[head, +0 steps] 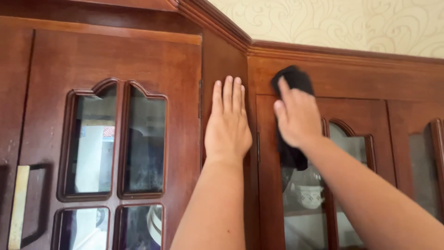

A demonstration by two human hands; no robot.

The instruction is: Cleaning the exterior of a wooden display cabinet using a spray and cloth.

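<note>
Left hand [227, 122] flat on wooden cabinet [152, 65], fingers extended together, right hand [296, 115] fingers pressing black cloth [291, 78] against glazed door [358, 115]

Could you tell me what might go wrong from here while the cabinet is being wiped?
The right hand presses a black cloth on a door frame beside a glass pane; hard pressure there might stress it. A white ceramic pot stands behind the glass and could be jolted. The left hand lies flat near the hinge gap, a possible pinch point.
</note>
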